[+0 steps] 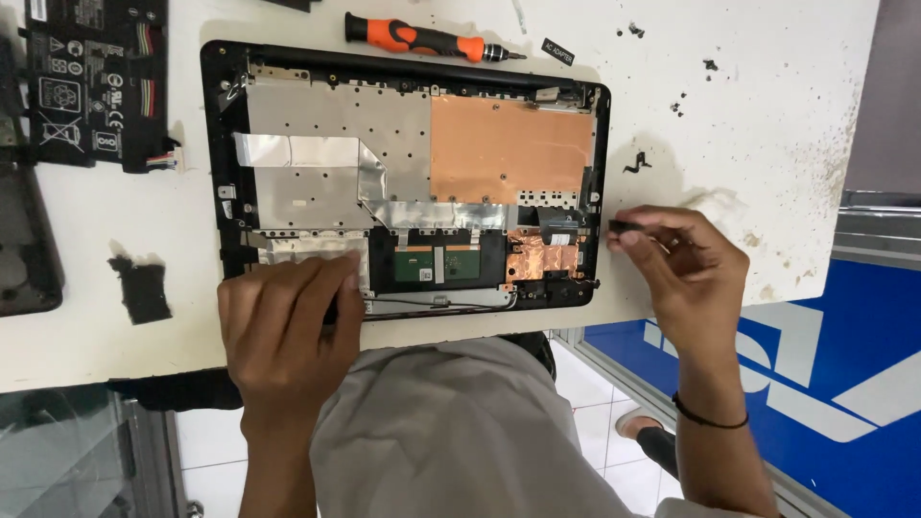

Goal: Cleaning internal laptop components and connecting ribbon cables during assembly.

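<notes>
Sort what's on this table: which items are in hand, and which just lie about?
In hand:
- opened laptop shell, left hand pressing its lower edge
- small black part, pinched in right hand

Lying about:
- orange-handled screwdriver
- black battery pack
- black piece
- loose screws
- small black bracket

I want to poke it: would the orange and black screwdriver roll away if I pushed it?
Probably yes. The screwdriver has a round-looking handle and lies flat on the smooth white table, so a sideways push would likely roll it. It looks stiff, and probably light. Neither hand touches it.
</notes>
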